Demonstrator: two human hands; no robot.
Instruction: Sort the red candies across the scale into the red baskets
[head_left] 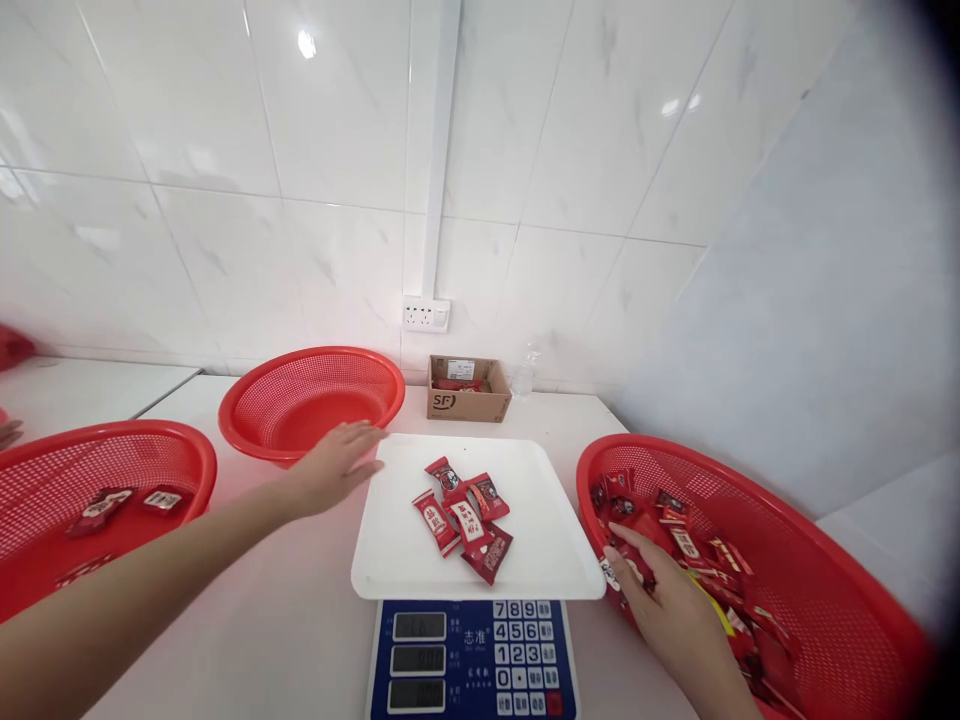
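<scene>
My left hand point(337, 468) is open, its fingers stretched out at the upper left edge of a white tray point(390, 560) on a weighing scale point(472, 660). Several small red snack packets point(466, 515) lie in a loose heap in the middle of that tray. My right hand point(667, 600) is over the near left rim of a red mesh basket point(840, 560), thumb and fingers closed around a red snack packet point(636, 562). More red packets lie in that basket, below and beyond the hand.
Two other red mesh baskets stand to the left: the nearer point(187, 440) holds a few packets, the farther point(315, 375) sits behind my left hand. A cardboard box point(469, 403) with red packets and a clear plastic bottle point(527, 372) stand by the tiled wall. Another person's hand point(9, 433) shows at far left.
</scene>
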